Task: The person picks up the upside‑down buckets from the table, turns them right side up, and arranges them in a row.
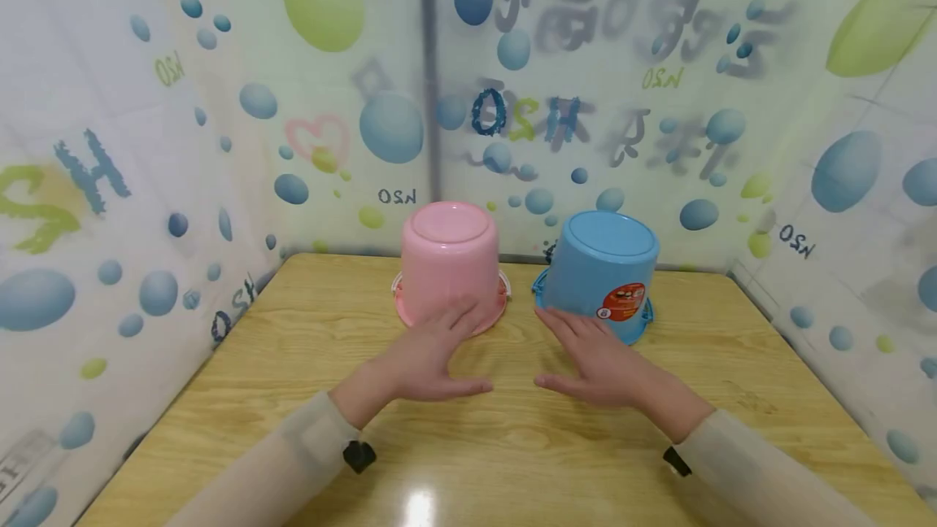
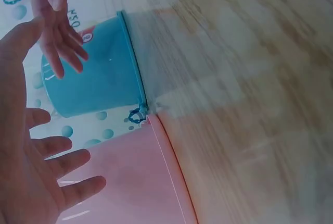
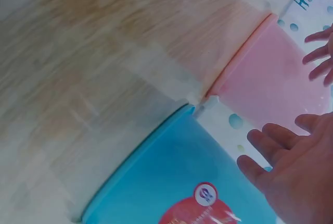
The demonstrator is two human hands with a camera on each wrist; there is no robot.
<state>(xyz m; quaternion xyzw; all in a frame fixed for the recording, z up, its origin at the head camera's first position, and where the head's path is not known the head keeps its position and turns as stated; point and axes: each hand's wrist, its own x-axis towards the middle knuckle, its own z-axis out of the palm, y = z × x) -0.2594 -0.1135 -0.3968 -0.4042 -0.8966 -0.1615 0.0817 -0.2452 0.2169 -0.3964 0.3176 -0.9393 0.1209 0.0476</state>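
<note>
The left hand (image 1: 430,358) is hovering in front of the pink bucket (image 1: 448,267), its thumb standing wide of the fingers and gripping nothing; whether a fingertip is grazing the plastic, I cannot tell. A hard push there would probably be risking a backward slide, since the pink bucket is standing unsupported on a smooth-looking table (image 1: 512,462), with a patterned sheet (image 1: 395,177) hanging behind it. The right hand (image 1: 594,358) is hovering to the front right of the pink bucket, before the blue bucket (image 1: 607,246); its thumb is also standing wide, and it is holding nothing. Fingers pressing unevenly on those sloping walls would likely be slipping, and a sideways knock would perhaps be driving the two together, as only a narrow gap is parting them. As for the containers, the pink bucket is standing upside down, base up and rim on the table. Just to its right, the blue bucket is standing the same way, showing a red label (image 1: 625,302) on its front. Both mouths are facing down, so I cannot tell what, if anything, they are covering; a tilted lift would be risking spilling any contents.
</note>
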